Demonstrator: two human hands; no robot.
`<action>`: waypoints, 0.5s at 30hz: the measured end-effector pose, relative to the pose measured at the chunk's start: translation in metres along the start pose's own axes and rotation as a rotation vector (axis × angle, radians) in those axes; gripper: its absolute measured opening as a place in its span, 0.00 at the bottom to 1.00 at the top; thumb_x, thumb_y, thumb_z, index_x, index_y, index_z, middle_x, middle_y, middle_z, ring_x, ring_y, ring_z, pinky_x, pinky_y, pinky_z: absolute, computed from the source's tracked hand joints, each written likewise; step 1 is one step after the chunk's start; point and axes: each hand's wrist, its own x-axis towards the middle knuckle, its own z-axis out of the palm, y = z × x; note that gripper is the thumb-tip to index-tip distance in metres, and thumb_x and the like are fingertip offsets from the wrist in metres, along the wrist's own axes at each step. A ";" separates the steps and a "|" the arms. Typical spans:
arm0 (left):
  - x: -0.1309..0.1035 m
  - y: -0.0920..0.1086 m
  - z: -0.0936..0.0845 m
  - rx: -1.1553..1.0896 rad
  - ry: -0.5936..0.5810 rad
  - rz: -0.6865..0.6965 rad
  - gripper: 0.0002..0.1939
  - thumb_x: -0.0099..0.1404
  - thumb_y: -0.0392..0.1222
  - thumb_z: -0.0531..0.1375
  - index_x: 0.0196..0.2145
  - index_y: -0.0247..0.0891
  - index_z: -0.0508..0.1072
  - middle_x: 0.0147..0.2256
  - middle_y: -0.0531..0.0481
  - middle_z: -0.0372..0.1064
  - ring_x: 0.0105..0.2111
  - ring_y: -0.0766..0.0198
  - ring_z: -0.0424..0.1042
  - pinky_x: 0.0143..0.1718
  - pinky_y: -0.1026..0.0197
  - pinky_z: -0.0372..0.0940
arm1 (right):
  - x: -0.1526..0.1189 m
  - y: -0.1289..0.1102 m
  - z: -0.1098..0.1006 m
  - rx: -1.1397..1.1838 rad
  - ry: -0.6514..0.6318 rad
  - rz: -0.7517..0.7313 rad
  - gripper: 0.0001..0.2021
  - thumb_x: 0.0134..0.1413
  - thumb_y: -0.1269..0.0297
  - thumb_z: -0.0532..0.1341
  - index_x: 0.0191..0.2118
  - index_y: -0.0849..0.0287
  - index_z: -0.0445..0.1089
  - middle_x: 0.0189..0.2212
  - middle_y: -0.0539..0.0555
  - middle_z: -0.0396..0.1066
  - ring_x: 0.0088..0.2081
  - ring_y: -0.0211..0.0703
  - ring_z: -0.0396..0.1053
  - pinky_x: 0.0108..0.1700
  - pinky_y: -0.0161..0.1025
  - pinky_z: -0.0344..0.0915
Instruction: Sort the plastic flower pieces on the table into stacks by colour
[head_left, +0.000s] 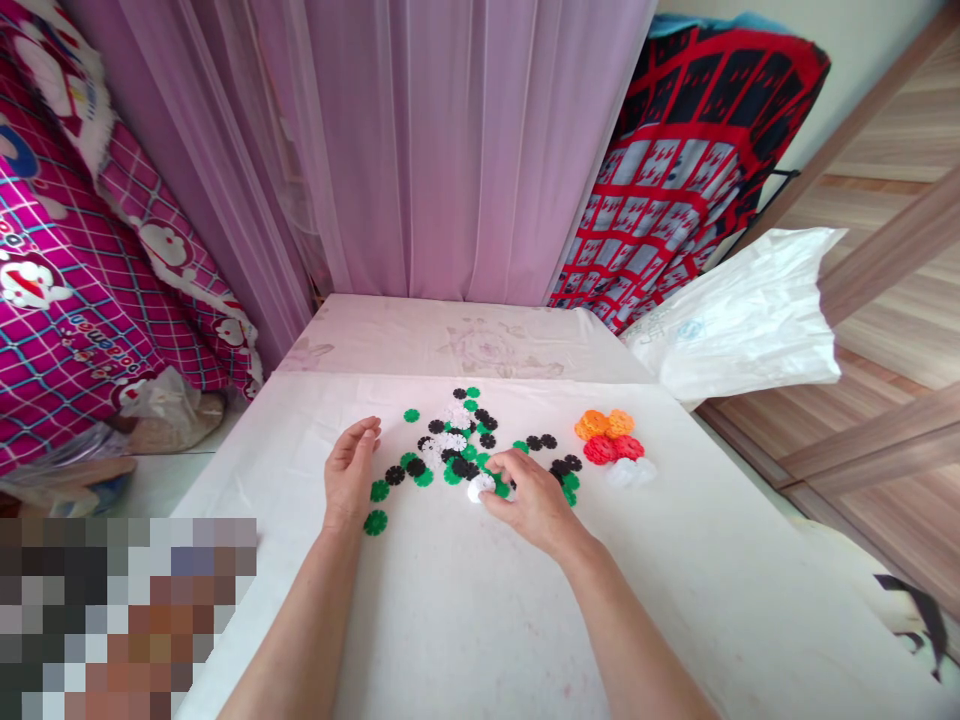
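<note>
1. Discs (pixel 455 443), black, green and white, overlap too much to count: left hand's (pixel 350 465) three o'clock, right hand's (pixel 529 490) ten.
2. Right hand pinches one white disc (pixel 481 488) at its nine.
3. Left hand curls loosely.
4. I count one orange bunch (pixel 596 424), one red bunch (pixel 602 450) at right hand's two, one clear bunch (pixel 632 472) at three.

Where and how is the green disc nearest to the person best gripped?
Probably grip the green disc by opposite edges of its notched rim, from above and the right: it lies flat, with bare tablecloth there and the left forearm at its left.
</note>
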 end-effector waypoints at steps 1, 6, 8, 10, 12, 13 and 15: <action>0.000 0.000 0.000 -0.001 -0.001 -0.001 0.17 0.56 0.52 0.64 0.39 0.39 0.77 0.45 0.45 0.75 0.46 0.58 0.72 0.52 0.50 0.65 | -0.002 0.002 -0.002 0.005 0.009 -0.005 0.11 0.47 0.67 0.62 0.40 0.55 0.67 0.38 0.50 0.71 0.37 0.40 0.68 0.40 0.36 0.62; 0.000 -0.001 -0.001 -0.008 -0.004 0.004 0.16 0.56 0.52 0.64 0.39 0.40 0.77 0.46 0.46 0.75 0.47 0.58 0.72 0.53 0.50 0.65 | -0.013 0.011 -0.013 -0.120 -0.017 0.023 0.11 0.53 0.75 0.53 0.33 0.55 0.70 0.36 0.50 0.72 0.37 0.38 0.69 0.39 0.35 0.60; 0.000 -0.001 -0.001 -0.008 -0.008 0.007 0.16 0.56 0.51 0.64 0.39 0.40 0.77 0.46 0.46 0.75 0.47 0.58 0.72 0.53 0.50 0.65 | -0.016 0.009 -0.016 -0.201 -0.090 0.036 0.13 0.55 0.76 0.51 0.31 0.55 0.71 0.36 0.50 0.73 0.38 0.39 0.70 0.39 0.35 0.59; 0.000 -0.001 -0.001 -0.007 -0.005 0.008 0.15 0.57 0.51 0.64 0.38 0.40 0.77 0.46 0.46 0.75 0.47 0.58 0.72 0.53 0.50 0.65 | -0.017 0.006 -0.016 -0.255 -0.154 0.032 0.14 0.56 0.76 0.52 0.31 0.54 0.73 0.37 0.50 0.73 0.40 0.39 0.70 0.39 0.36 0.58; 0.000 -0.001 0.000 -0.011 0.002 0.006 0.15 0.57 0.51 0.64 0.38 0.40 0.77 0.46 0.46 0.75 0.47 0.57 0.72 0.53 0.50 0.65 | -0.015 0.001 -0.015 -0.288 -0.184 0.020 0.14 0.57 0.75 0.52 0.32 0.54 0.74 0.38 0.50 0.74 0.42 0.40 0.70 0.40 0.36 0.58; 0.000 -0.001 0.000 -0.013 0.003 0.005 0.15 0.57 0.51 0.64 0.38 0.40 0.77 0.46 0.46 0.75 0.47 0.57 0.72 0.53 0.50 0.65 | -0.014 -0.001 -0.014 -0.301 -0.191 0.017 0.15 0.57 0.75 0.52 0.33 0.53 0.75 0.39 0.51 0.74 0.43 0.41 0.70 0.40 0.36 0.58; 0.000 0.000 0.000 -0.014 0.003 0.004 0.15 0.56 0.51 0.64 0.38 0.40 0.77 0.46 0.45 0.75 0.48 0.57 0.72 0.53 0.50 0.65 | -0.012 -0.003 -0.012 -0.319 -0.199 0.015 0.15 0.58 0.74 0.52 0.34 0.53 0.75 0.40 0.51 0.74 0.44 0.41 0.70 0.40 0.36 0.58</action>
